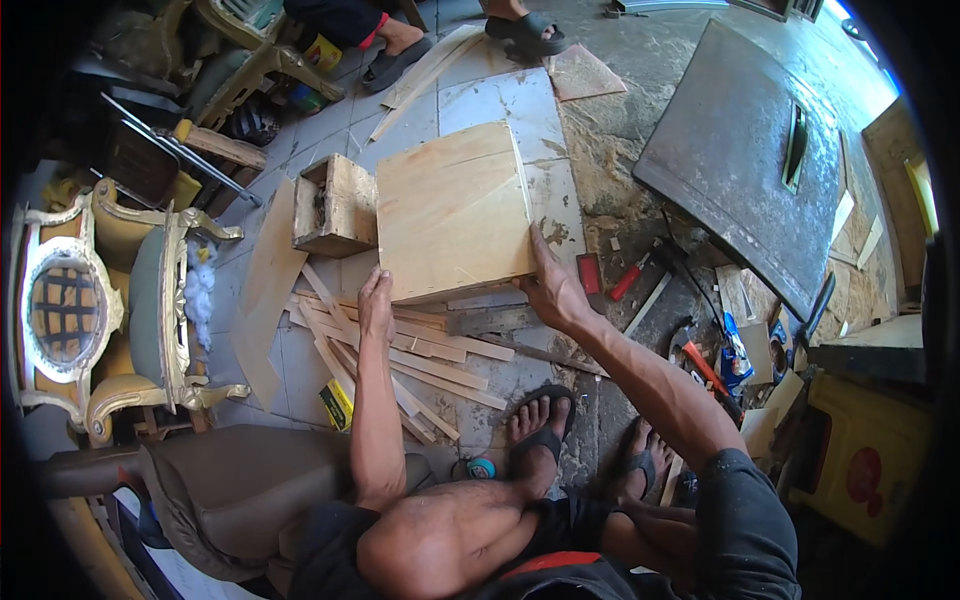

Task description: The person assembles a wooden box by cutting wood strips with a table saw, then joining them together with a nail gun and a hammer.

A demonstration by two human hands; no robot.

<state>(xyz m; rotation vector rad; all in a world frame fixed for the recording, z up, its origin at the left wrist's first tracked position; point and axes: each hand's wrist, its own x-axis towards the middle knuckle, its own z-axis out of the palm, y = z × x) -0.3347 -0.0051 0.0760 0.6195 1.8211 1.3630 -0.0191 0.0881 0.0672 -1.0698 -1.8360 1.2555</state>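
Plywood box [455,212] sat just off frame centre toward 12 o'clock, broad face up, near edge toward the wearer at 6. Side edges ran to roughly 11:30–12; outline close to square, so couldn't call a long axis. Hands were apart, both clamped on the box: left hand [376,303] at its 7 o'clock corner, right hand [556,290] at its 4 o'clock corner, a finger up along the side. Left forearm rose almost straight to 12; right forearm slanted in from 5, aimed at 10–11. Small open wooden box [350,205] was just beside at 9, loose wood strips [440,373] below at 6.
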